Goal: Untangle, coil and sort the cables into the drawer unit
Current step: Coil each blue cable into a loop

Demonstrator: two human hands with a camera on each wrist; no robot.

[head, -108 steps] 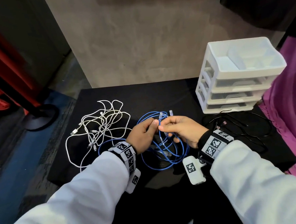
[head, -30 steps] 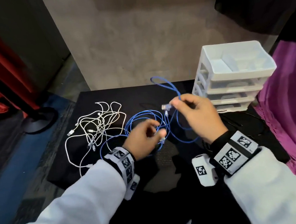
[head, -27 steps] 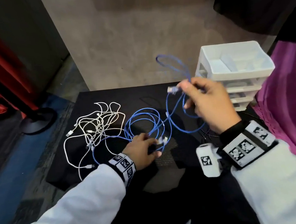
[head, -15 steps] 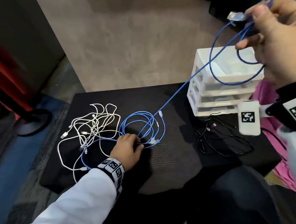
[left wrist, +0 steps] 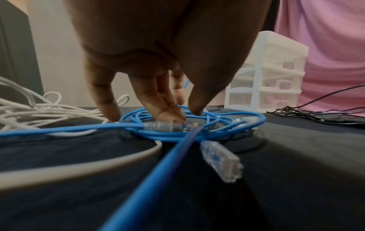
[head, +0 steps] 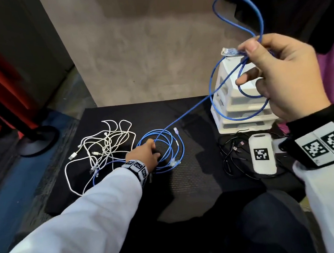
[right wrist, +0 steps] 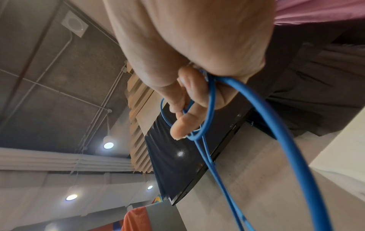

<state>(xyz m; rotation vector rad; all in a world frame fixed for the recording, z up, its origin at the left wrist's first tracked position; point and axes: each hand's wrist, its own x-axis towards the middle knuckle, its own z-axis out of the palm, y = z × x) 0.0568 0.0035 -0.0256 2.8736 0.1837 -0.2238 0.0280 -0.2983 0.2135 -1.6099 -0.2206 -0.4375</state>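
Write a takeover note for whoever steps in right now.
Right hand: raised, pinching the blue ethernet cable near its plug, loops hanging.
Left hand: fingertips pressing the blue coil down on the black mat.
White cables: tangled, left of the coil.
Black cables: loose before the drawer unit.
Done: one blue end pulled free.
Left: coil and sort everything; nothing visibly in the drawers.

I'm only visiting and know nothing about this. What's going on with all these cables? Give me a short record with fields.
Right hand: raised right hand pinches a blue cable near its clear plug, loops hanging from the fingers
Left hand: left hand presses fingertips on the blue coil lying on the black mat
White cables: tangled, left of the coil
Black cables: loose, in front of the drawer unit
Drawer unit: white, drawers closed
Progress: nothing sorted yet
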